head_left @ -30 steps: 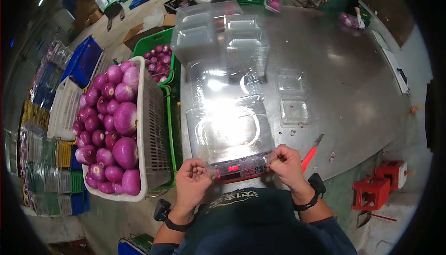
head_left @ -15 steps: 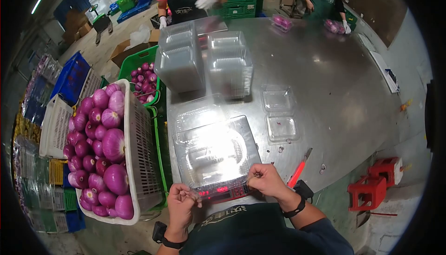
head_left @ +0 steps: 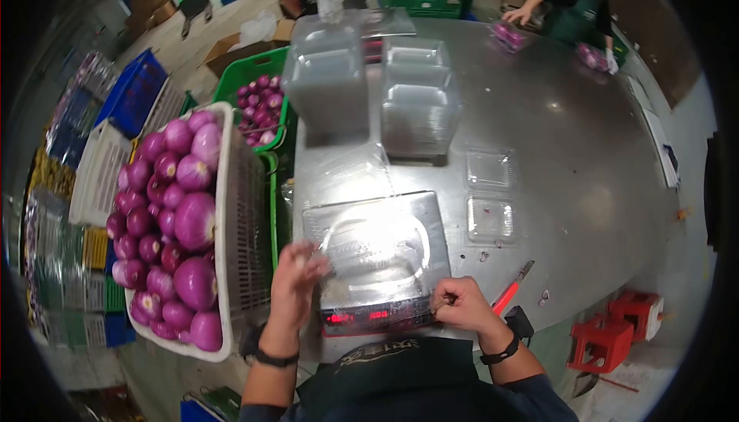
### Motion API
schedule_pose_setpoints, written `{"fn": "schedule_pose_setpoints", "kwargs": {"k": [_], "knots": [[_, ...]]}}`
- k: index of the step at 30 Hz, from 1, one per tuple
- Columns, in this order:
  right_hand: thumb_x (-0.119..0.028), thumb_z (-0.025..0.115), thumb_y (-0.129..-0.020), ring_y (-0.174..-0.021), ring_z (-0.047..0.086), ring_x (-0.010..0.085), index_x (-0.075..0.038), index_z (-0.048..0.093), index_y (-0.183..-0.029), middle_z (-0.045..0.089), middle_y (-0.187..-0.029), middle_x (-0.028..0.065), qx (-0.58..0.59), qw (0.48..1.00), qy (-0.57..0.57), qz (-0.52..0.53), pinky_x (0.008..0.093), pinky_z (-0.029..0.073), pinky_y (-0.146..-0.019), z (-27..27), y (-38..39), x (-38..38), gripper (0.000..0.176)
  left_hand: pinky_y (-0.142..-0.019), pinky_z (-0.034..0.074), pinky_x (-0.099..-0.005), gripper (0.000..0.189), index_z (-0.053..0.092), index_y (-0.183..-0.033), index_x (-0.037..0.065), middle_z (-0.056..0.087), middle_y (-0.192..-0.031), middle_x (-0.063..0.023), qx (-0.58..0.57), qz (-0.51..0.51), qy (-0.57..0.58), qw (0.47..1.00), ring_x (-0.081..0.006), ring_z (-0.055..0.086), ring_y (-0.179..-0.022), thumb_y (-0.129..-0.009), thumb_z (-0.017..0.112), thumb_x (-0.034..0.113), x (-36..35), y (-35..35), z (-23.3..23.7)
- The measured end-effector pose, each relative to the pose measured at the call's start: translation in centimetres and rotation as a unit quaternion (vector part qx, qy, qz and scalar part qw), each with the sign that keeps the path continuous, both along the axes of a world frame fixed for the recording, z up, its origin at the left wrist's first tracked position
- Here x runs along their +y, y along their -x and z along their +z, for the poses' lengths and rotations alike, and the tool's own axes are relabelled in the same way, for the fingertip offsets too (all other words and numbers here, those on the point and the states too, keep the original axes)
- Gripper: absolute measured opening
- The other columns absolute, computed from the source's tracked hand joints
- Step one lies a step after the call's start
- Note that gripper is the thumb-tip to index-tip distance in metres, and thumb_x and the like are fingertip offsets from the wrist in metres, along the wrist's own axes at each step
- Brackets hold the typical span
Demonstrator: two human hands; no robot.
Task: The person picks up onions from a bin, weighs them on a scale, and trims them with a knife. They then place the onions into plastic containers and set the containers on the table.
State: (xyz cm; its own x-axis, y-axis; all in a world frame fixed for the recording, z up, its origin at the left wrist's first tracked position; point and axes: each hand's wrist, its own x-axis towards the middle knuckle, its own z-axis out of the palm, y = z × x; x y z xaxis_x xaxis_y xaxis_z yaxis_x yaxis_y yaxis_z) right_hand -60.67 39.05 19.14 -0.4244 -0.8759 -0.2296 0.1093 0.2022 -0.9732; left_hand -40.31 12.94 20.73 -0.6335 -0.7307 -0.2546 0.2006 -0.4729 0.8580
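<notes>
A digital weighing scale [head_left: 445,249] with lit red digits stands in front of me on the metal table, its plate bright with glare. Behind its plate lies clear plastic [head_left: 346,170], possibly a lid; its outline is hard to make out. My left hand [head_left: 296,280] is raised at the scale's left edge, fingers smeared by motion. Close by the scale's front right corner, my right hand [head_left: 462,305] is closed, fingertips pinched together; something small and dark may be between them. A red-handled knife [head_left: 508,295] rests right of that hand.
Red onions fill a white crate [head_left: 225,268] at left; a green crate [head_left: 281,126] behind holds more. Tall stacks of clear containers [head_left: 327,83] [head_left: 419,114] stand beyond the scale. Two clear trays [head_left: 490,218] lie to the right. Red stools [head_left: 600,345] are lower right. Two co-workers stand across the table.
My view has shifted, so the table sits farther right. My left hand has lifted from the scale's front left corner; my right hand stays pinched. A co-worker's gloved hand moved to the container stack.
</notes>
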Motion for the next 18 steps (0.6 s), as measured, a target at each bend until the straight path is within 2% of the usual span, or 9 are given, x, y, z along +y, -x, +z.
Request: {"fn": "schedule_pose_setpoints", "kwargs": {"k": [1,3,4,6,13,18], "knots": [[0.003,0.068,-0.074,-0.061,0.045,0.0026,-0.002,0.062,-0.073,0.053,-0.063,-0.0050,-0.005,1.000,-0.002,0.015,0.0222,0.036,-0.054,-0.5,-0.2,0.5,0.008,-0.092,0.057,-0.0438,0.042,0.053,-0.133,0.001,0.063,-0.121,-0.0157,-0.013,0.031,-0.041,0.999,-0.0263,0.067,-0.101,-0.102,0.058,0.028,-0.9,1.3,0.9],[0.005,0.067,-0.073,-0.061,0.046,0.0018,-0.002,0.061,-0.075,0.054,-0.065,-0.0054,-0.008,1.000,0.006,0.017,0.0214,0.037,-0.054,-1.5,-0.3,1.3,0.009,-0.084,0.059,-0.0417,0.042,0.051,-0.137,0.002,0.063,-0.123,-0.0154,-0.017,0.026,-0.015,0.999,-0.0250,0.067,-0.099,-0.105,0.058,0.029,-2.9,2.3,1.1],[0.005,0.067,-0.073,-0.061,0.046,0.0018,-0.002,0.061,-0.075,0.054,-0.065,-0.0054,-0.008,1.000,0.006,0.027,0.0214,0.037,-0.054,-1.4,-0.6,1.5,0.009,-0.084,0.059,-0.0417,0.042,0.051,-0.137,0.002,0.063,-0.123,-0.0154,-0.018,0.035,-0.015,0.999,-0.0250,0.067,-0.099,-0.105,0.058,0.029,-3.4,2.6,1.4],[0.006,0.066,-0.073,-0.062,0.048,0.0011,-0.002,0.061,-0.077,0.058,-0.068,-0.0048,-0.063,0.997,0.032,0.016,0.0206,0.037,-0.055,-1.0,-1.1,2.1,0.011,-0.078,0.060,-0.0384,0.040,0.053,-0.139,0.004,0.064,-0.124,-0.0137,-0.024,0.053,0.054,0.997,-0.0219,0.067,-0.098,-0.105,0.058,0.024,-3.7,3.3,1.7],[0.009,0.060,-0.073,-0.065,0.053,0.0026,-0.002,0.056,-0.077,0.063,-0.073,-0.0008,-0.096,0.993,0.051,0.036,0.0207,0.039,-0.057,-0.9,-2.0,2.9,0.013,-0.078,0.058,-0.0357,0.034,0.061,-0.134,0.003,0.064,-0.125,-0.0093,0.013,0.102,0.101,0.990,-0.0185,0.066,-0.098,-0.104,0.060,0.018,-2.1,2.9,4.3],[0.009,0.058,-0.074,-0.067,0.055,0.0061,-0.002,0.054,-0.077,0.064,-0.076,0.0027,-0.121,0.990,0.059,0.030,0.0216,0.041,-0.059,-0.9,-2.6,3.1,0.013,-0.077,0.057,-0.0342,0.026,0.065,-0.121,0.003,0.067,-0.116,-0.0082,0.062,0.135,0.090,0.985,-0.0188,0.065,-0.093,-0.102,0.062,0.019,-1.5,1.9,6.2]]}}
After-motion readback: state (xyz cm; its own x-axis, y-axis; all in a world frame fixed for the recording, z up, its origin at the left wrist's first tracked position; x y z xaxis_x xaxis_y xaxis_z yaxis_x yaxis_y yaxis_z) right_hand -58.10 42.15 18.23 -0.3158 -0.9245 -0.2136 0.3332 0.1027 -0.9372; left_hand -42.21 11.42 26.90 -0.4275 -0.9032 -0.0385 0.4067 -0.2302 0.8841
